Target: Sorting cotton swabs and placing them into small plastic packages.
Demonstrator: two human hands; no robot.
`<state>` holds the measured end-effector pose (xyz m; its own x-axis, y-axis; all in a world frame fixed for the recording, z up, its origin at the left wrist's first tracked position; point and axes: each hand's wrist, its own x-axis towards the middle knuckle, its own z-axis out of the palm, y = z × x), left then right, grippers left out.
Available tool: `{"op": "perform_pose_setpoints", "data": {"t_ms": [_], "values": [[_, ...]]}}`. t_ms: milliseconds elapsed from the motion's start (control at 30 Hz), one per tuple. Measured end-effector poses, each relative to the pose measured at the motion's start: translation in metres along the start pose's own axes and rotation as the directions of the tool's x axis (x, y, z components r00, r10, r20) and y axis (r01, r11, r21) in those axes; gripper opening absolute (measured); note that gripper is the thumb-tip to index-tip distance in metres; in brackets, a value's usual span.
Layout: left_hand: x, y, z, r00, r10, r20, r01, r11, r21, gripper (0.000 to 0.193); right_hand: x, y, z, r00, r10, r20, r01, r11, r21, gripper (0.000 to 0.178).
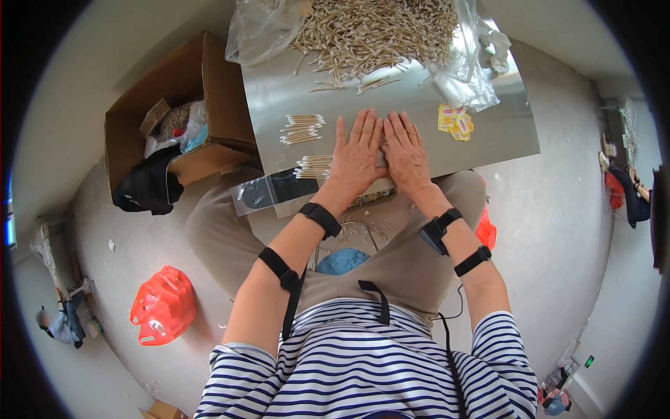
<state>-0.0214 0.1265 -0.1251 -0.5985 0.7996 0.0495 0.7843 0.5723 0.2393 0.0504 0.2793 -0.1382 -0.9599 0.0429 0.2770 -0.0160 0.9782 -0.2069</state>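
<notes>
My left hand (356, 155) and my right hand (406, 153) lie side by side, palms down, on a shiny metal tabletop (276, 89). Their fingers are stretched out and point away from me, with the index fingers almost meeting. A few cotton swabs seem to show in the gap between them; whatever is under the palms is hidden. Beside my left wrist is a row of cotton swabs (312, 167). Farther left sits another small group of swabs (302, 128). A big heap of loose cotton swabs (377, 35) covers the far part of the table.
Clear plastic bags (469, 87) flank the heap. Small yellow packets (455, 123) lie to the right of my hands. Transparent sleeves (252, 196) overhang the near left edge. A cardboard box (227, 98) stands left of the table, and a red plastic bag (165, 305) rests on the floor.
</notes>
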Motion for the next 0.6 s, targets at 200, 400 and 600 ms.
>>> {"op": "perform_pose_setpoints", "data": {"t_ms": [200, 400, 600], "values": [[-0.002, -0.004, -0.004, 0.999, 0.038, 0.037, -0.038, 0.999, 0.0, 0.105, 0.003, 0.006, 0.007, 0.999, -0.015, -0.036, 0.016, 0.999, 0.028, 0.057], [0.011, -0.011, -0.004, 0.997, 0.043, 0.057, -0.047, 0.996, 0.069, 0.094, 0.013, 0.014, 0.01, 0.998, -0.045, -0.047, 0.044, 0.999, -0.006, 0.053], [0.033, -0.018, -0.001, 0.998, 0.015, 0.066, -0.02, 0.997, 0.07, 0.089, 0.031, 0.023, 0.013, 0.998, -0.028, -0.058, 0.027, 0.999, -0.024, 0.052]]}}
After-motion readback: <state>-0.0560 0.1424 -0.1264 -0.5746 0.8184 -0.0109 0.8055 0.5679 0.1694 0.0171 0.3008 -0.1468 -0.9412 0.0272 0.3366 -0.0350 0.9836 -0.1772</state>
